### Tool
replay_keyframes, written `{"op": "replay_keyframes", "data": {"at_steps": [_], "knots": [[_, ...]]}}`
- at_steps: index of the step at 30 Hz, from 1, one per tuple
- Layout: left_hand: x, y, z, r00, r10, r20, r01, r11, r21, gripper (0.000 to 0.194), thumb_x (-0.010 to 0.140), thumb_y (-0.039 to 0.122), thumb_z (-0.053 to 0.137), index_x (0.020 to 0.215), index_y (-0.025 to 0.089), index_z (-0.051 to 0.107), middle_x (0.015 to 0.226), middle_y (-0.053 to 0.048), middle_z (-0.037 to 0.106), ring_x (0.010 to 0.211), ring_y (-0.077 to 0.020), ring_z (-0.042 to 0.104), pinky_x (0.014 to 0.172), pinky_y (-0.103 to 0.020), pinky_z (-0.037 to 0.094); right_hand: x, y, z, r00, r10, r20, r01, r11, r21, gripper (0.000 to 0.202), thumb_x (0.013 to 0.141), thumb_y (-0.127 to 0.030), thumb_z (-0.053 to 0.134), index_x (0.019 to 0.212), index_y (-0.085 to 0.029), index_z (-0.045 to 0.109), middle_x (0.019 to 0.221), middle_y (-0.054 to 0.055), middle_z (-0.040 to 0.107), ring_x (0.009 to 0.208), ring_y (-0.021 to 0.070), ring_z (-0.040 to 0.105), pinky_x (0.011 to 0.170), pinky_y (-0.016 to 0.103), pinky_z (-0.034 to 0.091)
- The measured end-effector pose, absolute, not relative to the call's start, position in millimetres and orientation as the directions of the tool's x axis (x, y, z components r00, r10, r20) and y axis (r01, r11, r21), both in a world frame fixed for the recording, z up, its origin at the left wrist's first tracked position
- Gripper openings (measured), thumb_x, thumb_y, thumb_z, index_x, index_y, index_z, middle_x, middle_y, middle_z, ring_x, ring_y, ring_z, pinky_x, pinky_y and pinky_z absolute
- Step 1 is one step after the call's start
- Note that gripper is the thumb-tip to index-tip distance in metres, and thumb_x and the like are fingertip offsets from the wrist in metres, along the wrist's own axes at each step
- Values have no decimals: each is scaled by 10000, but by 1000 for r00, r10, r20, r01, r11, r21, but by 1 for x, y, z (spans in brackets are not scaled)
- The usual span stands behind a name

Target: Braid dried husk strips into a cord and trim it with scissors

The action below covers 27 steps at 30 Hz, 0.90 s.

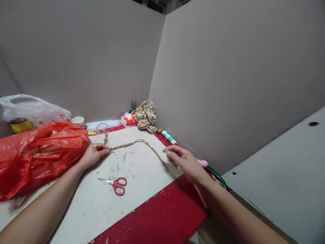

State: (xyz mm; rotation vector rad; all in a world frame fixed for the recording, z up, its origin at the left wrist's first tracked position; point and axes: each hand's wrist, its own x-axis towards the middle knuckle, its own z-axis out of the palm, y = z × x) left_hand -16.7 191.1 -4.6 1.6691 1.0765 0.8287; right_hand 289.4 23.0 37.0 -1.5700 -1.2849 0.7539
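Observation:
A long twisted straw cord (138, 141) lies bent across the white board (83, 210). Its left end joins a knotted piece with a thin ring (102, 128) at the top. My left hand (95, 154) pinches the cord just below that knot, thumb and fingers closed. Above the board's right edge, my right hand (184, 161) is raised with its fingers apart, near the cord's frayed free end but not touching it. Red-handled scissors (118, 184) lie partly spread on the board between my arms.
A red plastic bag (73, 135) of straw-coloured strips and a white bag (48, 113) crowd the left. At the back are a paper cup (78, 121), a red-and-white box (129, 120) and woven straw pieces (143, 122). A glue stick (169, 137) lies near the right wall.

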Motion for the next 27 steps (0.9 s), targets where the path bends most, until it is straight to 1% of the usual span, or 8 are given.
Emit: {"op": "replay_keyframes", "data": {"at_steps": [2,5,10,13,17,20,23,27], "knots": [[-16,189,-1,367,929,45,284,-158,946,276,592,368,726,713,126,668,552,20,567,507,-78,430,505,-204,333,321,-6,32,370,907,200,576,-55,-815,300,809,-435,502,904,-170,606,696,9,588,584,121,512,553,242,404],[-16,186,4,339,940,47,306,-158,939,292,573,373,734,712,124,669,587,4,599,525,-86,454,517,-206,349,348,-34,21,421,853,310,813,-203,-545,304,807,-416,488,940,-179,624,854,62,658,697,176,583,654,293,439],[-17,184,6,342,939,36,322,-153,934,328,568,405,734,724,124,666,572,4,593,521,-92,459,500,-205,351,353,-43,15,312,873,375,947,-252,-200,296,845,-334,428,1015,-180,615,980,98,651,902,226,600,741,311,442],[-17,183,5,348,936,59,301,-171,938,327,570,411,731,717,127,658,575,8,591,514,-87,453,495,-200,347,355,-36,18,280,897,342,958,-283,-41,341,824,-223,414,1105,-156,594,1103,132,623,1015,253,558,805,326,416],[-18,185,1,368,926,81,270,-190,944,316,574,408,732,693,126,653,522,27,552,478,-75,425,476,-193,321,367,-22,19,316,940,130,947,-320,13,443,777,-150,409,1194,-133,559,1250,162,560,1114,296,516,843,379,394],[-19,186,-3,376,922,88,237,-188,953,315,577,412,728,682,126,649,507,30,545,466,-75,426,473,-196,322,377,-12,13,281,959,32,959,-282,35,424,771,-155,410,1160,-139,579,1196,164,596,1089,304,541,815,397,406],[-19,186,-5,372,923,99,211,-188,959,291,584,383,726,680,120,645,513,26,553,465,-72,428,478,-198,327,388,-6,4,237,971,26,971,-238,28,388,770,-163,415,1110,-160,602,1134,154,634,1039,296,579,791,389,421],[-20,186,-9,382,920,92,207,-182,961,251,600,336,717,690,112,647,505,24,546,461,-70,424,477,-201,327,401,-4,-4,150,983,102,984,-139,-107,389,816,-242,404,1148,-177,595,1121,152,643,983,273,611,808,365,442]]}}
